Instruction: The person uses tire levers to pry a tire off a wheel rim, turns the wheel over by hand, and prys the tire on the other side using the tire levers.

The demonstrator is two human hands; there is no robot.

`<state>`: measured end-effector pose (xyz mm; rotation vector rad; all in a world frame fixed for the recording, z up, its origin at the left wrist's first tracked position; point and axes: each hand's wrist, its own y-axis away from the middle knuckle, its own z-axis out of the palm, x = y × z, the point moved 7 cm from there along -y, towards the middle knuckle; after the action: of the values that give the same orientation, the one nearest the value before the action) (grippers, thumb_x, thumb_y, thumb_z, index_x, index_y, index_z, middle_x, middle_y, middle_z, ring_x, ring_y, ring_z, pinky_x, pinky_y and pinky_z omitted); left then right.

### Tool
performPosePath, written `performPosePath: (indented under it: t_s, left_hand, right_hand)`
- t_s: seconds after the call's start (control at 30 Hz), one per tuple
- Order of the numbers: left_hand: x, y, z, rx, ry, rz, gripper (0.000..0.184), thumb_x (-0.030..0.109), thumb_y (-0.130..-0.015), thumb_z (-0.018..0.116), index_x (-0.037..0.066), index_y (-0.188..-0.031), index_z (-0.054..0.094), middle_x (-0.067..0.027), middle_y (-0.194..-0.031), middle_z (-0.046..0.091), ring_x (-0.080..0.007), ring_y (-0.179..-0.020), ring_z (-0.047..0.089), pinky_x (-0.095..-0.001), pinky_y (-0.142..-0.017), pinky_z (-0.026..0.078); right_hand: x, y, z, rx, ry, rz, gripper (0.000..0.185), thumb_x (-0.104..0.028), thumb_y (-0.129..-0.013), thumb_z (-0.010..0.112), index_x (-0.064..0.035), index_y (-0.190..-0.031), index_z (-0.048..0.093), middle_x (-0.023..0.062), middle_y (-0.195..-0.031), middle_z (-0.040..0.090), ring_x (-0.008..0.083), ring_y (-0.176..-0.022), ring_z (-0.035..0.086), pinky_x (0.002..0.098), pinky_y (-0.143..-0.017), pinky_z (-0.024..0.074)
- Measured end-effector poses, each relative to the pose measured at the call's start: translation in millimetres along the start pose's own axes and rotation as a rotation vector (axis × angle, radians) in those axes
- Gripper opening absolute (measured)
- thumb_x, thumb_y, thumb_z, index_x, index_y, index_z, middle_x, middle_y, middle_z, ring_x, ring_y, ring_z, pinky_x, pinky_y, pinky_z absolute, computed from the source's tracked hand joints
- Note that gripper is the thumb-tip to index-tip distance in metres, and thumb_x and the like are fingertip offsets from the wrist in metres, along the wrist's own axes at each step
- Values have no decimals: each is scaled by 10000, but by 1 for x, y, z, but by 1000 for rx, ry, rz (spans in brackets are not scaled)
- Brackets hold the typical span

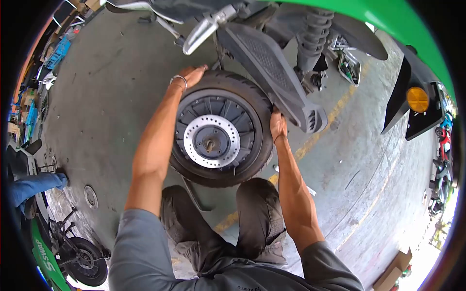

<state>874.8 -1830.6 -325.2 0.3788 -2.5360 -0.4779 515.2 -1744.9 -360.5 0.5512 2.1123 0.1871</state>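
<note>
A scooter wheel (211, 141) with a black tyre stands in front of my knees, its flat side towards me. On its hub is a silver brake disc (190, 140) with drilled holes, and a short axle end sticks out of the middle. My left hand (194, 76) grips the tyre at its upper left. Opposite, on the right side of the tyre, my right hand (277, 125) has hold of it, its fingers partly hidden behind the rubber. Close above the wheel hangs a dark swingarm-like plastic cover (272, 72) of the scooter.
Overhead are the scooter's green body (412, 29), a shock absorber (314, 41) and an orange reflector (417, 100). A metal bar (195, 195) lies beneath the wheel. A tray of tools (349, 68) rests on the floor. At left are a person's leg (39, 187) and another scooter wheel (85, 261).
</note>
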Motion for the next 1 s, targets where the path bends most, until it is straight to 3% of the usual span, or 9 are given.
performPosePath:
  t_s: [0.07, 0.13, 0.3, 0.47, 0.57, 0.77, 0.87, 0.9, 1.0]
  left_hand:
    - [-7, -1, 3, 7, -16, 37, 737, 583, -915, 343, -39, -1234, 577, -325, -1319, 483, -445, -1280, 436, -445, -1077, 335]
    - [-4, -5, -5, -34, -76, 42, 734, 586, -919, 346, -54, -1131, 638, -331, -1212, 557, -471, -1194, 502, -462, -1035, 386]
    - [12, 14, -14, 188, -193, -22, 705, 591, -910, 378, -30, -1027, 690, -299, -1070, 640, -455, -1043, 606, -491, -921, 474]
    - [-1, 8, -5, 199, -205, -41, 704, 596, -913, 373, -22, -993, 699, -306, -1046, 642, -463, -1042, 603, -500, -907, 476]
    - [3, 21, -20, 196, -172, -52, 733, 618, -909, 351, -15, -1068, 684, -310, -1097, 627, -450, -1096, 584, -482, -951, 458]
    - [-46, -29, 2, 200, 32, 267, 858, 699, -890, 300, -47, -1155, 629, -343, -1205, 555, -489, -1192, 489, -487, -1019, 383]
    - [-22, -5, -7, 188, -19, 221, 867, 702, -893, 295, -58, -1126, 640, -351, -1194, 557, -486, -1195, 489, -493, -1012, 384]
    - [-20, -1, -11, 135, -125, 78, 862, 713, -888, 306, -47, -1079, 664, -340, -1154, 584, -486, -1166, 510, -498, -999, 390]
    - [-3, 12, -18, 169, -186, 89, 836, 713, -883, 338, -34, -1034, 682, -321, -1103, 615, -485, -1114, 544, -500, -971, 411]
  right_hand:
    - [15, -12, 10, -22, -27, 12, 695, -546, -953, 335, -12, -1381, 454, 247, -1429, 427, 422, -1346, 347, 412, -1094, 297]
    - [32, -24, 14, -19, -54, 65, 735, -579, -924, 396, -15, -1393, 446, 233, -1441, 424, 411, -1355, 344, 400, -1105, 279]
    - [-1, -2, 10, 69, 75, -58, 636, -494, -957, 371, -20, -1369, 473, 231, -1430, 437, 406, -1338, 367, 400, -1096, 298]
    - [1, -7, 15, 72, 278, -36, 511, -345, -984, 346, -9, -1335, 507, 225, -1376, 497, 397, -1282, 440, 398, -1083, 319]
    - [60, -75, 47, 234, 566, -380, 476, -311, -987, 334, -8, -1286, 546, 222, -1336, 532, 396, -1237, 479, 411, -1055, 350]
    - [9, -39, 28, 166, 204, -421, 517, -403, -980, 351, -73, -1346, 505, 176, -1363, 528, 364, -1268, 476, 418, -1051, 361]
    - [6, -33, 23, 59, 93, -279, 539, -429, -981, 340, -75, -1355, 496, 173, -1378, 514, 362, -1282, 465, 418, -1058, 358]
    - [6, -28, 21, 24, 117, -264, 550, -452, -974, 343, -81, -1347, 501, 170, -1385, 508, 358, -1286, 463, 419, -1054, 366]
    - [14, -29, 23, 220, 152, -299, 538, -456, -959, 368, -83, -1309, 536, 173, -1342, 544, 366, -1253, 490, 426, -1022, 395]
